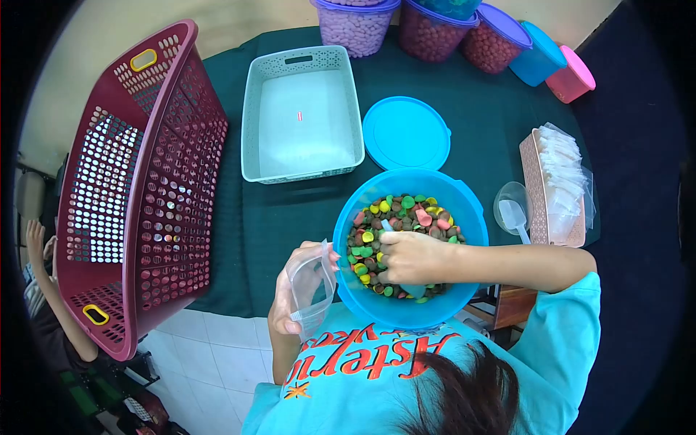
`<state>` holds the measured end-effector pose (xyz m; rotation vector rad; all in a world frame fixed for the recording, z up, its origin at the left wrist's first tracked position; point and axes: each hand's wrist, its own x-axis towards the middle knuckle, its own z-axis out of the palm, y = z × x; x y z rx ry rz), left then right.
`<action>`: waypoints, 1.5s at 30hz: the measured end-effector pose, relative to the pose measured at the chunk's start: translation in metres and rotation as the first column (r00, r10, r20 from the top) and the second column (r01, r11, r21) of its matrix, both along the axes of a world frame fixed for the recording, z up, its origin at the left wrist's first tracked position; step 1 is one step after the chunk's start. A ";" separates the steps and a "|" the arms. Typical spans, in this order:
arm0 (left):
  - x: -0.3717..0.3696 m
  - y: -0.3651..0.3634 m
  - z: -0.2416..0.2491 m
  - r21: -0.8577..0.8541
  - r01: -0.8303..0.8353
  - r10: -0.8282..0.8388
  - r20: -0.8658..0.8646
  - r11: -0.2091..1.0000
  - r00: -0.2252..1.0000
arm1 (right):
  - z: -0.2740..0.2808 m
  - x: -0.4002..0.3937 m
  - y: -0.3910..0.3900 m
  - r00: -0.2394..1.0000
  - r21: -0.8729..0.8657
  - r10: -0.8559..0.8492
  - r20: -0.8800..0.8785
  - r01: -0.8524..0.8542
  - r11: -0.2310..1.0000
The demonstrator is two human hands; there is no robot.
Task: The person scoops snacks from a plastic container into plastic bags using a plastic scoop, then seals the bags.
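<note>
My left hand [288, 293] grips a clear plastic bag [313, 288] by its side, with the bag's mouth spread, beside the near left rim of a round blue tub [467, 206]. Many small cup-shaped pieces [406, 209] in brown, green, yellow and pink fill the tub's bottom. My right hand [409, 257] is down inside the tub, its fingers closed around a pale blue scoop [387, 226]. Part of the scoop shows below the hand among the pieces; the rest is hidden. Just beyond the tub lies a round blue lid [407, 134].
A pale green basket [353, 138] stands at the back, and a tall maroon basket [177, 188] at left. To the right are a clear bowl [502, 196] with a white scoop [513, 216] and a pink basket [536, 181] of plastic bags. Lidded tubs [360, 29] line the back. Another person's hand [35, 243] shows far left.
</note>
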<state>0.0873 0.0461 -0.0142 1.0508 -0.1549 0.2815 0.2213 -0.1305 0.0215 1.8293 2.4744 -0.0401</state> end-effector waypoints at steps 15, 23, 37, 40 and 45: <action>0.000 0.008 -0.002 0.074 0.077 -0.082 0.064 0.994 0.995 | 0.019 0.015 0.000 0.585 0.008 -0.508 0.632 0.650 0.760; 0.000 0.008 0.001 0.083 0.083 -0.088 0.057 0.993 0.994 | 0.051 -0.031 -0.015 0.570 -0.326 -0.574 0.588 0.816 0.477; 0.000 0.006 0.001 0.092 0.083 -0.089 0.060 0.992 0.994 | 0.055 -0.021 -0.020 0.909 -0.450 -0.409 0.076 0.397 0.800; -0.001 0.001 0.008 0.091 -0.048 0.050 -0.019 0.995 0.999 | 0.037 0.008 -0.009 0.862 -0.091 -0.506 0.038 0.507 0.857; -0.005 0.002 0.008 0.102 0.030 -0.029 -0.019 0.994 0.999 | 0.022 0.011 -0.007 0.642 -0.023 -0.612 0.462 0.698 0.716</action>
